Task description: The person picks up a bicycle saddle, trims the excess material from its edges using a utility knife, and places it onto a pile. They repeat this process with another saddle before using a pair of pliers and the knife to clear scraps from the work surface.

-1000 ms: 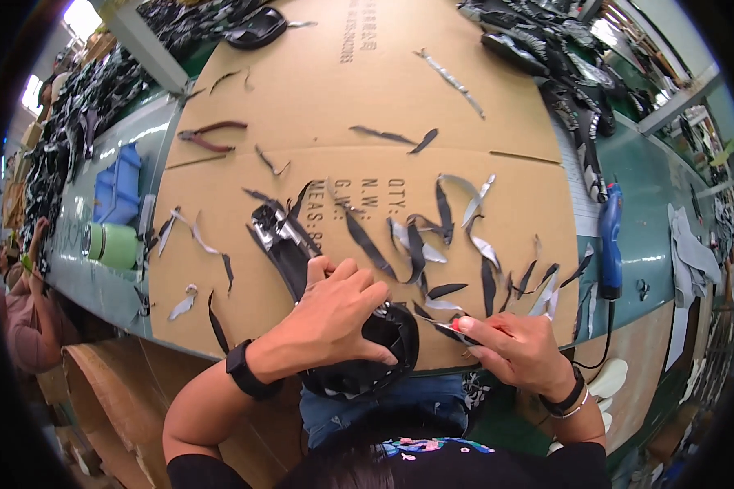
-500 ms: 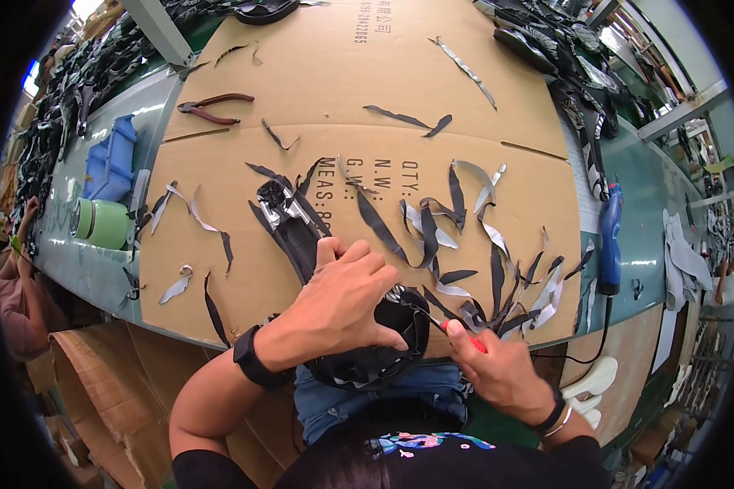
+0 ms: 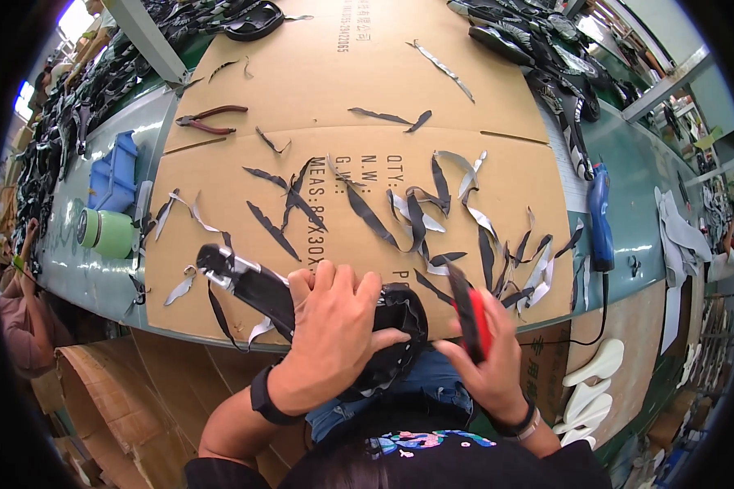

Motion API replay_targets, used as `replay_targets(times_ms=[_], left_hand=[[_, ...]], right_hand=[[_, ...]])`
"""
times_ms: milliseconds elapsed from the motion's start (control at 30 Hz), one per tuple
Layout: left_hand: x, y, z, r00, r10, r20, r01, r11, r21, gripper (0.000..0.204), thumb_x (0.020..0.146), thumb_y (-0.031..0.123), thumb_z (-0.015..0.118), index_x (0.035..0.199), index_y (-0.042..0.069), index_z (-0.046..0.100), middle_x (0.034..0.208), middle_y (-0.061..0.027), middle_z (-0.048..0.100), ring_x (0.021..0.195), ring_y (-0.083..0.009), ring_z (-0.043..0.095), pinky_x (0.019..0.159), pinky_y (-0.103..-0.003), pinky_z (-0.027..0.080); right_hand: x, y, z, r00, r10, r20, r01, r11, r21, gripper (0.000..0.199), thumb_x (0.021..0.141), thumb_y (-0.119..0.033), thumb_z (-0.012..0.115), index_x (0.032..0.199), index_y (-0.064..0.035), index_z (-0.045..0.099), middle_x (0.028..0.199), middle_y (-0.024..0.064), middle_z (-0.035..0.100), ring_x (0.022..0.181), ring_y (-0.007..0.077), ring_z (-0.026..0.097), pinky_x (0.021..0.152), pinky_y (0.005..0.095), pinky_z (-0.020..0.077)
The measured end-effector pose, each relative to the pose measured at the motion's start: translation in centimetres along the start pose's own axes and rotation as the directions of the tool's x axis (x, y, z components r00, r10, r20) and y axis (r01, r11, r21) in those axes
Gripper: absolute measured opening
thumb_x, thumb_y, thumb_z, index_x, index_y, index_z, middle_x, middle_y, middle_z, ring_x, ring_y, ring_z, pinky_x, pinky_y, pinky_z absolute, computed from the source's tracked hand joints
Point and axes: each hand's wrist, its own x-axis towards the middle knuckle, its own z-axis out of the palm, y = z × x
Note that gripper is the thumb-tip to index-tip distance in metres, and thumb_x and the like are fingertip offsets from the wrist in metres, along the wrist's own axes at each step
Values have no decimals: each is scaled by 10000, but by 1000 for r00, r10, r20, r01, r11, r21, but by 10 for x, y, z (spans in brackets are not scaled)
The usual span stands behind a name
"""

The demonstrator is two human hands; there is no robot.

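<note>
My left hand [image 3: 334, 322] is closed over the middle of a black bicycle saddle [image 3: 259, 291], its thumb reaching across the hollow underside. The saddle lies upside down over the cardboard's near edge and my lap. Its narrow nose, with a silver metal part, points to the upper left. My right hand [image 3: 497, 350], just right of the saddle's wide end, grips a red-and-black hand tool [image 3: 471, 314] that stands upright. Motion blurs the tool, so its tip and exact kind are unclear. Around both hands lie black and grey trimmed strips [image 3: 375, 216].
Cardboard [image 3: 302, 73] covers the table. Cutting pliers [image 3: 212, 120], a blue bin [image 3: 114, 175] and a green jar [image 3: 110, 234] sit left. A blue corded tool [image 3: 599, 216] lies right. Saddles [image 3: 575, 73] are heaped at the back; white saddle-shaped pieces [image 3: 595, 363] lie lower right. A person [image 3: 33, 306] is at left.
The red tool has come away from the saddle's rim and turned upright in my right hand. The saddle's nose has swung left and nearer, uncovering strips on the cardboard.
</note>
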Motion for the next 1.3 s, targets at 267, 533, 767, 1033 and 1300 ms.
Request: replay_targets(times_ms=[267, 533, 767, 1033, 1300], left_hand=[[-12, -8, 16, 969, -175, -172, 165, 984, -74, 589, 603, 423, 827, 1011, 67, 596, 891, -60, 547, 913, -223, 484, 832, -401, 286], [15, 4, 15, 930, -113, -351, 70, 989, -134, 439, 668, 283, 807, 1069, 185, 657, 890, -10, 557, 950, -209, 472, 841, -428, 281], [34, -20, 32, 959, 1, -285, -101, 936, -337, 107, 679, 142, 773, 758, 120, 705, 759, 23, 574, 822, -178, 504, 795, -358, 297], [34, -16, 33, 949, 0, -317, -120, 925, -359, 104, 680, 137, 784, 741, 130, 701, 699, 28, 553, 788, -171, 514, 802, -340, 298], [31, -30, 31, 887, -275, -371, -139, 606, -783, 121, 721, 89, 806, 775, 62, 702, 669, 6, 546, 775, -155, 501, 723, -296, 353]], right_hand=[[68, -5, 16, 904, 162, 395, -322, 866, 382, 518, 856, -41, 638, 1313, 9, 400, 988, 95, 629, 680, 116, 600, 610, 251, 488], [73, 8, 6, 896, 291, 336, -429, 765, 480, 475, 860, -36, 635, 1287, -19, 429, 963, 49, 602, 789, 89, 582, 695, 235, 483], [63, 18, -20, 972, 47, 230, -73, 992, 105, 585, 869, -127, 677, 1378, -50, 399, 1168, 186, 632, 996, 298, 664, 821, 350, 523], [56, 23, -34, 839, -74, 539, 247, 935, -256, 575, 876, -148, 638, 1415, -164, 437, 679, 66, 557, 592, 251, 583, 482, 358, 435], [-8, -5, -10, 913, 216, 347, -161, 970, -180, 615, 910, -137, 597, 1455, -77, 318, 835, 212, 638, 719, 391, 641, 606, 470, 490]])
